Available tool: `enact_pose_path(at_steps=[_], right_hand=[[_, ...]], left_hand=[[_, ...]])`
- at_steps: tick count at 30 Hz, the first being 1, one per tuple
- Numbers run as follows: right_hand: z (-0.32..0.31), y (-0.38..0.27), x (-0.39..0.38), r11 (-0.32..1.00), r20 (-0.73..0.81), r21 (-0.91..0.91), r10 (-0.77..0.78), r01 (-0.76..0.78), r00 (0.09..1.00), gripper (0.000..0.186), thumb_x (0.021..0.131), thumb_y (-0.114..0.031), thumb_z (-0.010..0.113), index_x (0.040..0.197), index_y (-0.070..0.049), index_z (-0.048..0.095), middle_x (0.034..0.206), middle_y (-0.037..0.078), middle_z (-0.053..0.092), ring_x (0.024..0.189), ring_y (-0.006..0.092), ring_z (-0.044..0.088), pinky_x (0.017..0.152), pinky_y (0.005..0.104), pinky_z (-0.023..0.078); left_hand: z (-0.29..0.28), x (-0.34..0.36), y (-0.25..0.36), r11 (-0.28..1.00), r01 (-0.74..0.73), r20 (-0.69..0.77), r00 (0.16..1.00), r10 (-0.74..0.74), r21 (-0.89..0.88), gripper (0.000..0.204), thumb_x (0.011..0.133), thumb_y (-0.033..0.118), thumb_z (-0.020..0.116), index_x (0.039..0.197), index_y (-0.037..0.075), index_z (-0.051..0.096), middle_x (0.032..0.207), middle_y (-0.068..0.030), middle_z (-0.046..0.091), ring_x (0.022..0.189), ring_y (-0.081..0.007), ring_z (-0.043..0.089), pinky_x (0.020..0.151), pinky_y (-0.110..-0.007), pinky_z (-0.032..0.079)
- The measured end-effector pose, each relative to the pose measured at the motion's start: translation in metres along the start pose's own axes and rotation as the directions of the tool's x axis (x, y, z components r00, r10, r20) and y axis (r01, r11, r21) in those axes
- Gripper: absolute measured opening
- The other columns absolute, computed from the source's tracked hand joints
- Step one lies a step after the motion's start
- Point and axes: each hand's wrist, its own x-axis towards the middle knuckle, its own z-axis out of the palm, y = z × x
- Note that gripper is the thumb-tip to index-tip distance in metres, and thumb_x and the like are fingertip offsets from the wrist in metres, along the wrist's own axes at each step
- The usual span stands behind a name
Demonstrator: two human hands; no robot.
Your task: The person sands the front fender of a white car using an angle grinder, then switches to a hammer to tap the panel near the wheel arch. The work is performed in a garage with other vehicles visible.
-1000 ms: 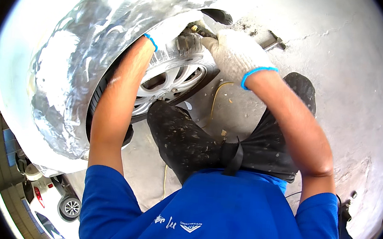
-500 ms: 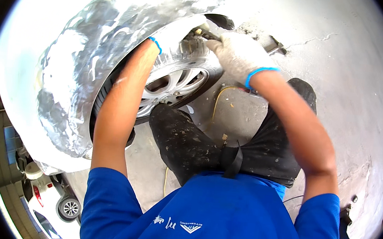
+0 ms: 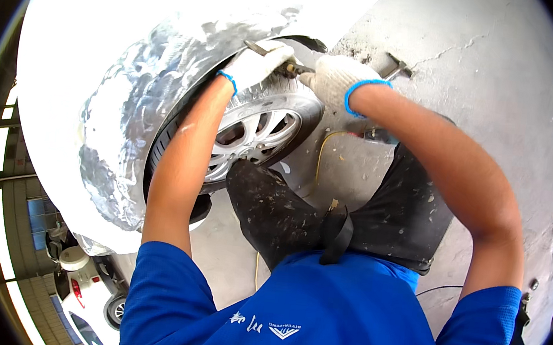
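My right hand (image 3: pixel 340 82), in a whitish knit glove with a blue cuff, is closed round one end of a dark metal tool (image 3: pixel 293 70). Its exact kind is unclear. My left hand (image 3: pixel 259 66), gloved alike, curls over what looks like the same tool, and a flat metal end sticks out above the knuckles. Both hands are at the wheel arch, just above the car's tyre (image 3: pixel 305 101) with its silver rim (image 3: pixel 252 132). Round the arch, the white fender (image 3: pixel 66 79) has a scuffed bare-metal patch (image 3: pixel 139 86). The left fingertips are partly hidden.
A hammer-like metal tool (image 3: pixel 396 67) lies on the grey floor (image 3: pixel 494 120) beyond my right hand. Near my right knee are a small tool (image 3: pixel 376 135) and a yellow hose (image 3: pixel 322 152). Another white car (image 3: pixel 88 301) stands at the lower left.
My left hand has come out from inside the wheel arch, and its glove now shows at the arch's edge. The right hand has shifted slightly; the flat metal end has come into sight.
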Motion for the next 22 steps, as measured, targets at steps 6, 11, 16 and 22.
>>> enact_pose_path(at_steps=[6, 11, 16, 22], right_hand=[[0.023, 0.026, -0.012, 0.948, -0.052, -0.176, -0.277, 0.264, 0.960, 0.031, 0.102, -0.022, 0.047, 0.114, -0.003, 0.067, 0.091, 0.022, 0.070, 0.087, 0.0392, 0.070, 0.078, 0.0501, 0.056], [0.049, 0.061, -0.037, 0.694, 0.198, 0.661, 0.206, -0.286, 0.958, 0.048, 0.097, -0.041, 0.052, 0.090, 0.004, 0.069, 0.072, 0.016, 0.064, 0.069, 0.0256, 0.066, 0.066, 0.0443, 0.052], [0.088, 0.073, -0.036, 0.175, 0.370, 0.891, 0.258, -0.420, 0.892, 0.050, 0.102, -0.050, 0.052, 0.073, -0.009, 0.056, 0.053, -0.001, 0.047, 0.039, 0.0081, 0.039, 0.036, 0.0256, 0.029], [0.104, 0.093, -0.022, 0.053, 0.355, 0.927, 0.194, -0.371, 0.914, 0.046, 0.101, -0.049, 0.056, 0.076, -0.010, 0.056, 0.053, 0.000, 0.047, 0.038, 0.0097, 0.041, 0.034, 0.0274, 0.031]], left_hand=[[-0.008, -0.042, 0.019, 0.988, 0.100, -0.045, 0.994, -0.096, 0.113, 0.043, 0.095, 0.040, 0.064, 0.117, 0.003, 0.069, 0.113, -0.0117, 0.071, 0.105, -0.0211, 0.065, 0.094, -0.032, 0.050], [-0.010, -0.147, 0.089, 0.691, -0.154, 0.001, 0.976, 0.216, 0.707, 0.040, 0.088, 0.028, 0.070, 0.122, 0.007, 0.065, 0.126, -0.0135, 0.065, 0.121, -0.0301, 0.059, 0.104, -0.046, 0.044], [-0.089, -0.209, 0.120, 0.092, -0.006, -0.006, 0.992, 0.123, 0.996, 0.078, 0.072, 0.024, 0.082, 0.142, 0.007, 0.052, 0.148, -0.0120, 0.050, 0.142, -0.0304, 0.042, 0.117, -0.045, 0.034], [-0.103, -0.105, 0.045, 0.159, -0.236, 0.242, 0.970, -0.021, 0.959, 0.094, 0.080, 0.036, 0.077, 0.157, 0.007, 0.030, 0.164, -0.0100, 0.028, 0.150, -0.0309, 0.027, 0.125, -0.045, 0.019]])
